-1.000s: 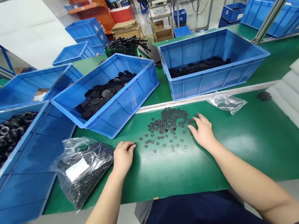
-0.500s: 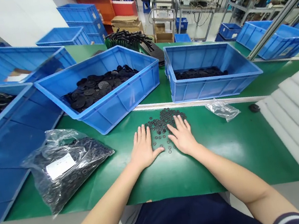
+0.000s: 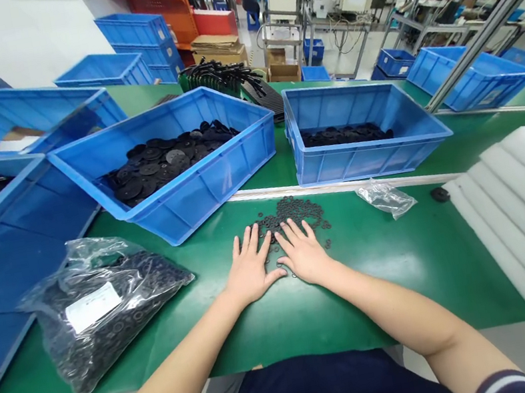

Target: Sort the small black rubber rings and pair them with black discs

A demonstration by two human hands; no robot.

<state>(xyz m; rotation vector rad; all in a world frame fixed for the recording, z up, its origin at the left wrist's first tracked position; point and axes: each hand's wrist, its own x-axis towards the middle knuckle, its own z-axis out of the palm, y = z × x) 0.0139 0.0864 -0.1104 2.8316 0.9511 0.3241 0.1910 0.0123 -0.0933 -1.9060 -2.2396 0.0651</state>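
Observation:
A loose pile of small black rings (image 3: 300,211) lies on the green tabletop (image 3: 362,301), with a few scattered rings near its edges. My left hand (image 3: 250,272) lies flat with fingers spread at the pile's left side. Close beside it, my right hand (image 3: 303,253) rests with fingers stretched over the near edge of the pile, covering some rings. The two thumbs almost meet. Neither hand grips anything. To the left sits a clear plastic bag (image 3: 142,292) full of similar black rings, bearing a white label (image 3: 93,307).
A blue bin (image 3: 200,187) of black discs and another blue bin (image 3: 368,161) with dark parts stand behind a white strip. More bins rise at left. A crumpled clear bag (image 3: 385,198), a black round part (image 3: 439,194) and white foam sheets (image 3: 514,213) lie rightward.
My right hand has moved left and inward, closer to my left hand, over the near rings. Some rings now show to its right. The view has shifted slightly.

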